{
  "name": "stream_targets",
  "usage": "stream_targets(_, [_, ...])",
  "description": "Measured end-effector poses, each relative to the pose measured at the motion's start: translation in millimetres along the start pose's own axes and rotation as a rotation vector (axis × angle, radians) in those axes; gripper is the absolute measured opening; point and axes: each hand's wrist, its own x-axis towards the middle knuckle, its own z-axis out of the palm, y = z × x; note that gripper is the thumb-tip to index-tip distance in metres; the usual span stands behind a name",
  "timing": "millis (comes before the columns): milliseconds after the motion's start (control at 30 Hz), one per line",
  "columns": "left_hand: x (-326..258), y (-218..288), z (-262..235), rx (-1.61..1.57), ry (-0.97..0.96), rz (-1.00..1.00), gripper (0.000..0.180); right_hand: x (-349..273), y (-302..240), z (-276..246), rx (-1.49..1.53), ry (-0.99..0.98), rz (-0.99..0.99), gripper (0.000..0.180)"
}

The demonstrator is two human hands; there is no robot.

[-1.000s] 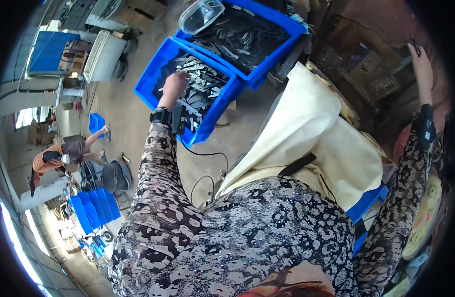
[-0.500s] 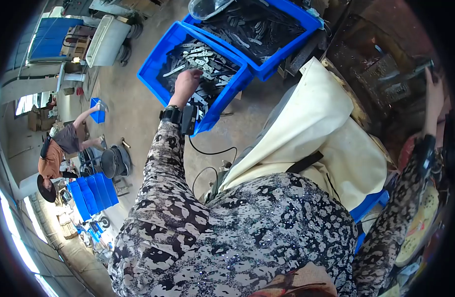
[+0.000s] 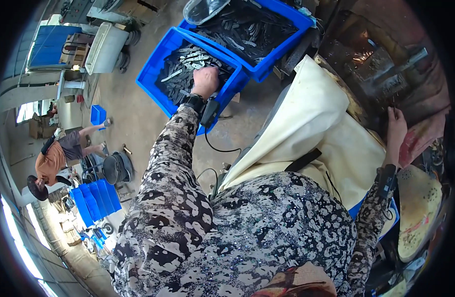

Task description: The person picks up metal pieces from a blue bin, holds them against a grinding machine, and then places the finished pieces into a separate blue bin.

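My left hand (image 3: 205, 81) is curled over the near right part of a blue bin (image 3: 155, 96). Loose flat metal strips (image 3: 190, 58), silvery and dark, fill that bin around it. The fingertips point down and away, so whatever they hold is hidden. On the far right, my right hand (image 3: 397, 126) has its thumb and fingers pinched together beside a dark, wet-looking machine bed (image 3: 381, 86). Anything between those fingertips is too small to make out. A metal bar (image 3: 410, 64) slants across the machine beyond this hand.
A second blue bin (image 3: 287, 52) of darker strips adjoins the first, with a clear container (image 3: 205, 10) at its far corner. Cream cloth (image 3: 306, 133) covers my lap. A cable (image 3: 220, 148) hangs from my left wrist device. Another person (image 3: 51, 158) is at the left, near stacked blue bins (image 3: 96, 198).
My left hand has moved right and lower across the strips. My right hand has come away from the metal bar, toward me and leftward. Orange glints now show on the machine.
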Motion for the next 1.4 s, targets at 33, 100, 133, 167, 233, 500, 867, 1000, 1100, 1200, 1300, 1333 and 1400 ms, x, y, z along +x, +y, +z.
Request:
stream_targets(33, [1.1, -2.8, 0.9, 0.003, 0.002, 0.002, 0.024, -2.9, -2.8, 1.2, 0.004, -0.003, 0.003, 0.04])
stream_targets(100, [1.4, -12.9, 5.7, -0.096, 0.03, 0.062, 0.022, -5.9, -6.7, 2.7, 0.011, -0.005, 0.007, 0.039])
stream_targets(133, [1.4, -19.0, 7.1, -0.145, 0.044, 0.092, 0.021, -6.2, -8.1, 3.7, 0.018, 0.001, 0.011, 0.038])
stream_targets(167, [0.5, -26.5, 8.1, -0.143, 0.046, 0.092, 0.021, -6.2, -9.9, 4.7, 0.024, 0.007, 0.014, 0.038])
stream_targets(233, [-2.8, -39.3, 3.8, -0.197, -0.086, 0.061, 0.017, -4.8, -10.4, 5.4, 0.031, 0.018, 0.02, 0.037])
stream_targets(500, [-22.5, -39.6, -59.1, -1.492, -0.333, -0.182, 0.013, -20.8, -16.9, -4.6, -0.041, 0.038, -0.043, 0.034])
stream_targets(867, [60.9, 46.0, -123.5, -1.623, -0.185, -0.048, 0.008, -39.3, -40.3, -20.8, -0.017, 0.026, 0.029, 0.029])
stream_targets(1000, [99.3, 61.9, -107.0, -1.549, -0.059, -0.165, 0.005, -43.0, -42.6, -22.5, -0.005, 0.054, 0.043, 0.028])
stream_targets(1100, [122.2, 44.0, -86.0, -1.584, 0.069, -0.21, 0.006, -46.6, -49.3, -28.6, -0.024, 0.059, 0.047, 0.028])
stream_targets(1200, [145.7, -17.3, -56.0, -1.627, 0.211, -0.282, 0.009, -49.3, -54.1, -28.1, -0.028, 0.043, 0.038, 0.028])
stream_targets(1300, [177.5, -32.8, -31.7, -1.311, 0.345, -0.278, 0.013, -47.0, -54.6, -32.0, -0.021, 0.036, 0.036, 0.027])
stream_targets(1333, [182.0, -34.6, -29.5, -1.023, 0.412, -0.215, 0.015, -49.0, -55.6, -34.4, -0.008, 0.057, 0.018, 0.027])
stream_targets(1400, [187.6, -33.1, -27.0, -0.735, 0.467, -0.149, 0.018, -51.3, -56.1, -38.2, 0.012, 0.096, -0.009, 0.027])
